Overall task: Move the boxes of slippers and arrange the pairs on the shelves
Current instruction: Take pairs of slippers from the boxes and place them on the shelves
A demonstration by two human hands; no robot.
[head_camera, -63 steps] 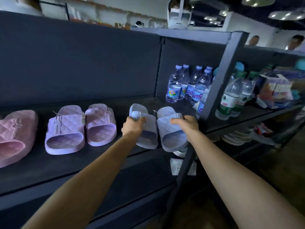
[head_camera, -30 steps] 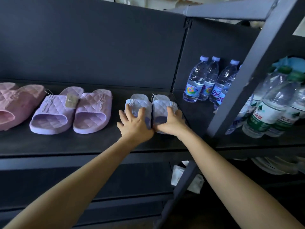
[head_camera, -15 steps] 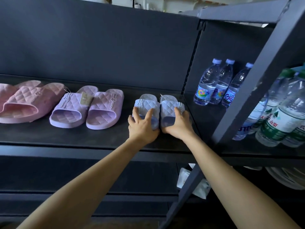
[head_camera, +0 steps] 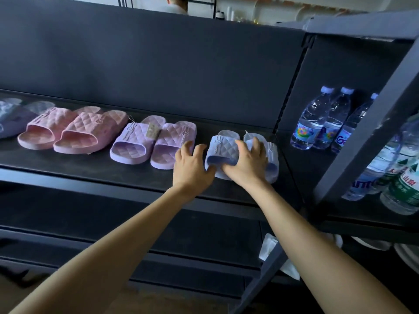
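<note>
The light-blue slipper pair [head_camera: 223,149] points near-to-far on the shelf [head_camera: 68,163]. The right hand [head_camera: 247,164] lies on top, fingers spread. The left hand [head_camera: 192,165] touches its left side, fingers apart.

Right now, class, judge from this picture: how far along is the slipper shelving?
Done: pink pair and lilac pair sit side by side on the shelf. In hand: the blue pair, right hand on it, left hand at its edge. Left: releasing it; no boxes in view.
</note>
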